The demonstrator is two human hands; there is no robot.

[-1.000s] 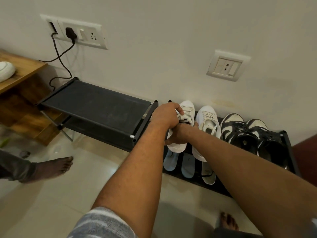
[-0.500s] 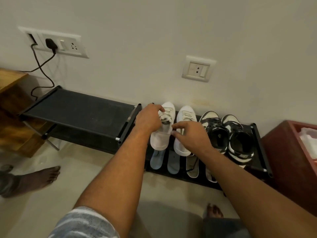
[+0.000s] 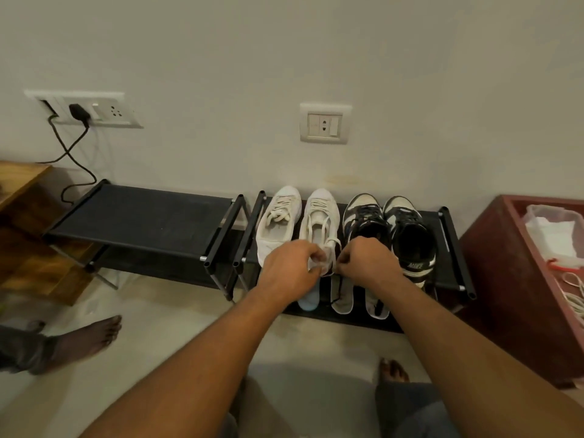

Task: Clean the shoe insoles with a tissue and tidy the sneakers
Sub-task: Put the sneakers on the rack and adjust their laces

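On the shoe rack [image 3: 448, 267], beside its twin [image 3: 276, 222], a white sneaker [image 3: 319, 216] is gripped at the heel by the curled left hand [image 3: 290, 267] and pinched there by the right hand [image 3: 366, 259], above insoles [image 3: 343, 295] laid on the lower shelf.

Dim, soft light; bowed wide-angle edges

A home is shown, most likely an entryway. Under the left hand [image 3: 290, 267] and the right hand [image 3: 366, 260], a low black shoe rack [image 3: 447, 238] is set against a painted wall. White sneakers [image 3: 278, 222] and black-and-white sneakers [image 3: 407, 229] are kept on it. A tiled floor [image 3: 164, 314] is seen below the hands, and a bare foot [image 3: 91, 333] is planted on it to their left. A wall socket [image 3: 325, 123] is mounted above the hands. A charger [image 3: 78, 111] is plugged in far to their upper left, above wooden furniture [image 3: 28, 235].
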